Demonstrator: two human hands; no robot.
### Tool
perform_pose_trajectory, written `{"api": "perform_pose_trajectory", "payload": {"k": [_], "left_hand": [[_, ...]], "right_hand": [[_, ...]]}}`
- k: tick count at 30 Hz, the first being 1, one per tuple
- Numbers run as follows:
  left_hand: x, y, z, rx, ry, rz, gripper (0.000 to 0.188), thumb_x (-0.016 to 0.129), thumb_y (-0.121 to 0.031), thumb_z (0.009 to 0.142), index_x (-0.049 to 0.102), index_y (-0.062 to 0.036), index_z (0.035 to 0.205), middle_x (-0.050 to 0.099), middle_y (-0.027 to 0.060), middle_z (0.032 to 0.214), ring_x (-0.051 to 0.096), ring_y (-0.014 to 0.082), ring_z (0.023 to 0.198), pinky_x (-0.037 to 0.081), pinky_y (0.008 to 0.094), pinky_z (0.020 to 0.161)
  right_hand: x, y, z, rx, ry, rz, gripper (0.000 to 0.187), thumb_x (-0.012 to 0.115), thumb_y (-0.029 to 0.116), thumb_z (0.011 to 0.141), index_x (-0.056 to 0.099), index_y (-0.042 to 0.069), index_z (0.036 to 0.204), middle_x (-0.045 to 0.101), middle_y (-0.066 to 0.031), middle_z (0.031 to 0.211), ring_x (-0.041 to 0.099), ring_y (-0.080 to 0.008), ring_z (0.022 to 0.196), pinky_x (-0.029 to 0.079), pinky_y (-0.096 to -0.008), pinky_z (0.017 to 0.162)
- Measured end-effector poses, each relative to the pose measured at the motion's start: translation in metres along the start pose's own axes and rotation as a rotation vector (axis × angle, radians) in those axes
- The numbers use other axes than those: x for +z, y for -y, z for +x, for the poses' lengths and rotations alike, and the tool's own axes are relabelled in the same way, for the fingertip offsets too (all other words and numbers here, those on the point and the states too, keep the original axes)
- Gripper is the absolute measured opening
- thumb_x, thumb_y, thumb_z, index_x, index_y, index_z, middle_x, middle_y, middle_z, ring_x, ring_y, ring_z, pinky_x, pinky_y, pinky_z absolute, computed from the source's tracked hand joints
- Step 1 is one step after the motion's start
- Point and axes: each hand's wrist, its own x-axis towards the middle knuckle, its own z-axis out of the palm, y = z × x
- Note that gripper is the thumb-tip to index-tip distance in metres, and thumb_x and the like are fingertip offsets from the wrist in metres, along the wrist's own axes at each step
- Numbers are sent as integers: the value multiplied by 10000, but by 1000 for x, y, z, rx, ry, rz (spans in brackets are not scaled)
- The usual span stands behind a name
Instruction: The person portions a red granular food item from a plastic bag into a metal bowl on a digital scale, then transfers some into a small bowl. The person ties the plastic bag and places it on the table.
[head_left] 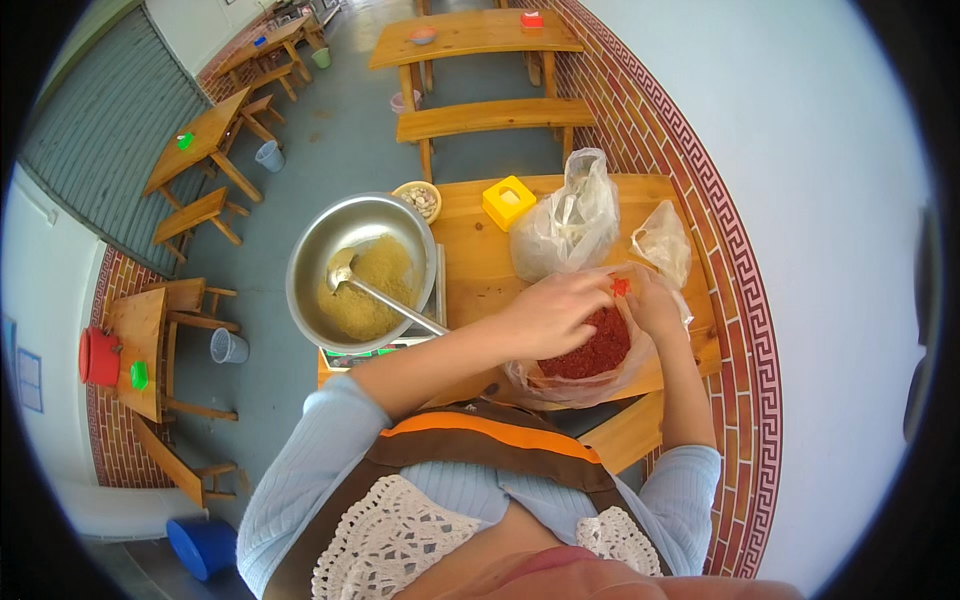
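Observation:
A clear plastic bag (640,375) of coarse dark red powder (590,350), which looks like ground chili, stands open on the wooden table in front of me. My left hand (565,308) reaches across its mouth with curled fingers at the far rim. At the right side of the rim, my right hand (655,303) is closed on the plastic. Between the hands shows a small bright red patch (621,287); its kind is unclear. Left of the bag, a steel bowl (305,235) holds yellowish powder (375,285) and a metal ladle (385,297), whose handle passes toward my left forearm.
Under the bowl is a scale (375,352). Beyond it sit a small bowl of pale pieces (420,200), a yellow box (508,202), a filled plastic bag (570,230) and a smaller bag (663,243). A brick-patterned wall (735,400) borders the table's right side. Other tables (475,38) stand farther off.

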Motion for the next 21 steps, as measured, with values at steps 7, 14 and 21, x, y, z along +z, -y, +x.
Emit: {"api": "perform_pose_trajectory", "payload": {"k": [7, 14, 21], "left_hand": [[88, 90, 39, -495, 1111, 518, 328, 626, -211, 883, 635, -75, 1182, 597, 159, 1266, 567, 361, 1164, 474, 447, 935], [61, 135, 11, -473, 1041, 716, 445, 652, -263, 887, 571, -98, 1292, 554, 175, 1337, 548, 349, 1206, 452, 443, 983], [37, 73, 4, -290, 863, 609, 573, 677, -315, 891, 507, -121, 1402, 512, 191, 1408, 530, 336, 1247, 430, 439, 1030]], "right_hand": [[-8, 6, -14, -19, 305, -98, 762, 782, 122, 738, 439, 80, 1418, 520, -185, 1391, 483, -358, 1297, 396, -436, 1079], [-28, -52, -45, -219, 430, -350, 1163, 926, 186, 522, 328, 82, 1513, 532, -190, 1392, 511, -347, 1287, 431, -410, 1070], [-34, -3, -44, -194, 462, -112, 683, 787, 218, 780, 495, 75, 1381, 610, -217, 1257, 599, -402, 1131, 497, -448, 936]]}}
